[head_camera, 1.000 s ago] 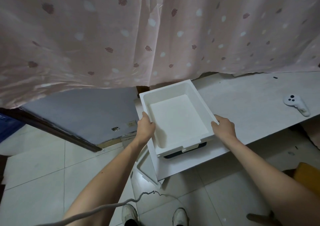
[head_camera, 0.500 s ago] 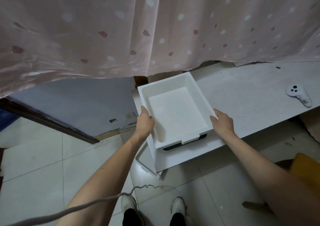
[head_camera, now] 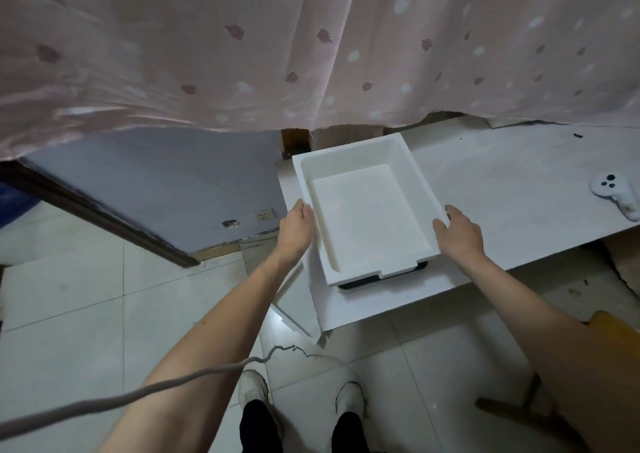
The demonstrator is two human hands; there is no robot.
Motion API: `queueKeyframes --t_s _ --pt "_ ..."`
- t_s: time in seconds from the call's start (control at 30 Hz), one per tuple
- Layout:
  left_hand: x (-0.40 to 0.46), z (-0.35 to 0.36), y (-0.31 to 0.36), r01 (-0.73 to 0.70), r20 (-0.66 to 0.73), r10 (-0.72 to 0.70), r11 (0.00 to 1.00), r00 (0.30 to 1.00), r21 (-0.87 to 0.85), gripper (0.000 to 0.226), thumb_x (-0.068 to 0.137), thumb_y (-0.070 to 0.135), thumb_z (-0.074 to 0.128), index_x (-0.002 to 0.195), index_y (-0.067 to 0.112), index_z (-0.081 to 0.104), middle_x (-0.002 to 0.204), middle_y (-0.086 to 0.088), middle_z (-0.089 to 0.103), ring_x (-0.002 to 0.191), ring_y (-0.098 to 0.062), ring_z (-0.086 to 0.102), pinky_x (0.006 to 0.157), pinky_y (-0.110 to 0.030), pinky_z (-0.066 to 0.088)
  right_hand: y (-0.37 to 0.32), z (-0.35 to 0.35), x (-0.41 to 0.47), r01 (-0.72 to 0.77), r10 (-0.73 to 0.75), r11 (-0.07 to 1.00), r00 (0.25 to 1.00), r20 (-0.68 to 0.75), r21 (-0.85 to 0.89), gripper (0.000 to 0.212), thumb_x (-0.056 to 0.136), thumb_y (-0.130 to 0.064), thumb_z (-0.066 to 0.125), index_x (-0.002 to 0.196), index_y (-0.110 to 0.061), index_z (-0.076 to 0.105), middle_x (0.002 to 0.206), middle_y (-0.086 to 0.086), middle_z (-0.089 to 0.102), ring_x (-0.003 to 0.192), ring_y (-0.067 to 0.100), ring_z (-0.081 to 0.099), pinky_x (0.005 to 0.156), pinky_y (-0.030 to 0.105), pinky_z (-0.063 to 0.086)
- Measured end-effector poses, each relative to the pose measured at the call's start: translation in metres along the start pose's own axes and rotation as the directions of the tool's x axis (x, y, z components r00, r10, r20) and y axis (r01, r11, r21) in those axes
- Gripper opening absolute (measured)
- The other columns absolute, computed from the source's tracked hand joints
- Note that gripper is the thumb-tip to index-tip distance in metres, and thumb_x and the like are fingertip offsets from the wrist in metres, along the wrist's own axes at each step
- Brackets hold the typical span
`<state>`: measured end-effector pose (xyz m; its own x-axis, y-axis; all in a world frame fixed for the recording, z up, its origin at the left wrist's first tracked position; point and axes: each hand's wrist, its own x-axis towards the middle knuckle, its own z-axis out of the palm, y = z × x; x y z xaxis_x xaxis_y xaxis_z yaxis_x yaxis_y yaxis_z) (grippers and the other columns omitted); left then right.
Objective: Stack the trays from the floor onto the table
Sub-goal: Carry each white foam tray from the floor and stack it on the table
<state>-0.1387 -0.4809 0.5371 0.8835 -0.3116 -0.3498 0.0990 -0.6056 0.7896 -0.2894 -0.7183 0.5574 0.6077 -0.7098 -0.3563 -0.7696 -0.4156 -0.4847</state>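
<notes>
Two trays [head_camera: 367, 210] — one controller [head_camera: 614, 194].

The white tray [head_camera: 367, 210] at the frame's centre looks like smooth matt plastic. The counter [head_camera: 502, 189] has a pale, matt, faintly grained surface. Thin pink cloth, the curtain [head_camera: 242, 43], fills the top. Glossy pale tiles form the floor [head_camera: 69, 296]. At right, the controller [head_camera: 614, 194] is white plastic.
</notes>
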Motion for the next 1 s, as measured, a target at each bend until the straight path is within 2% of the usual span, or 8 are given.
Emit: queueKeyframes --t_s 0.07,0.1,0.2,0.33,0.53,0.8,0.9,1.0 --pt "0.006 -0.014 -0.006 0.024 -0.021 -0.025 0.998 0.999 -0.058 0.04 0.104 0.023 0.027 0.104 -0.004 0.056 0.106 -0.022 0.063 0.103 -0.04 0.057 0.087 -0.044 0.045 -0.019 -0.002 0.0 0.082 -0.083 0.996 0.996 -0.042 -0.032 0.047 0.099 -0.025 0.043 0.141 -0.005 0.04 0.131 0.017 0.058 0.117 0.038 0.054 0.094 0.038 0.046" --pt "0.009 -0.023 -0.009 0.036 -0.034 -0.039 0.997 0.999 -0.074 0.04 0.104 0.023 0.027 0.101 -0.003 0.057 0.105 -0.021 0.063 0.101 -0.038 0.057 0.087 -0.043 0.045 -0.031 -0.002 -0.001 0.135 -0.138 0.99 0.989 -0.06 -0.044 0.046 0.099 -0.024 0.043 0.14 -0.004 0.041 0.132 0.018 0.057 0.118 0.038 0.054 0.095 0.038 0.045" --pt "0.023 -0.052 -0.025 0.047 -0.103 -0.057 0.994 0.993 -0.097 0.035 0.104 0.021 0.029 0.071 0.014 0.04 0.073 -0.003 0.044 0.071 -0.02 0.04 0.068 -0.035 0.031 -0.08 0.008 -0.007 0.263 -0.263 0.965 0.961 -0.083 -0.013 0.05 0.099 -0.024 0.042 0.145 -0.005 0.038 0.141 0.017 0.052 0.131 0.035 0.046 0.108 0.037 0.037" --pt "0.039 -0.092 -0.061 0.058 -0.137 -0.077 0.989 0.988 -0.138 0.035 0.103 0.024 0.033 0.069 0.018 0.038 0.068 0.001 0.039 0.061 -0.015 0.033 0.062 -0.034 0.027 -0.149 0.041 -0.025 0.453 -0.444 0.889 0.889 -0.115 0.072 0.045 0.1 -0.02 0.04 0.144 -0.01 0.043 0.147 0.005 0.047 0.137 0.023 0.041 0.112 0.026 0.028" --pt "0.057 -0.136 -0.131 0.145 -0.133 -0.171 0.972 0.976 -0.184 0.025 0.1 0.032 0.036 0.085 0.019 0.052 0.094 -0.006 0.052 0.089 -0.016 0.046 0.081 -0.033 0.035 -0.225 0.114 -0.052 0.633 -0.629 0.765 0.774 -0.068 0.121 0.042 0.1 -0.018 0.04 0.14 -0.012 0.05 0.142 0.002 0.053 0.132 0.019 0.048 0.107 0.019 0.028" --pt "0.078 -0.159 -0.218 0.215 -0.095 -0.23 0.965 0.968 -0.152 0.032 0.105 0.031 0.035 0.074 0.029 0.045 0.101 -0.005 0.051 0.096 -0.017 0.048 0.088 -0.033 0.038 -0.254 0.259 -0.069 0.44 -0.48 0.865 0.864 0.15 0.24 0.042 0.101 -0.02 0.043 0.142 -0.011 0.047 0.142 0.004 0.054 0.132 0.021 0.049 0.113 0.03 0.034" --pt "0.09 -0.155 -0.246 0.212 -0.055 -0.22 0.97 0.974 -0.118 0.027 0.105 0.03 0.035 0.087 0.023 0.054 0.102 -0.006 0.055 0.098 -0.019 0.051 0.092 -0.032 0.041 -0.239 0.31 -0.065 0.292 -0.351 0.919 0.913 0.208 0.266 0.042 0.1 -0.019 0.043 0.141 -0.01 0.048 0.14 0.005 0.056 0.129 0.022 0.052 0.112 0.03 0.035" --pt "0.103 -0.145 -0.274 0.177 0.021 -0.176 0.983 0.984 -0.055 0.037 0.107 0.029 0.033 0.122 0.01 0.061 0.11 -0.003 0.057 0.102 -0.015 0.05 0.09 -0.026 0.037 -0.211 0.365 -0.057 0.177 -0.244 0.945 0.941 0.236 0.275 0.041 0.101 -0.019 0.043 0.14 -0.009 0.05 0.138 0.007 0.057 0.128 0.023 0.052 0.106 0.026 0.035"
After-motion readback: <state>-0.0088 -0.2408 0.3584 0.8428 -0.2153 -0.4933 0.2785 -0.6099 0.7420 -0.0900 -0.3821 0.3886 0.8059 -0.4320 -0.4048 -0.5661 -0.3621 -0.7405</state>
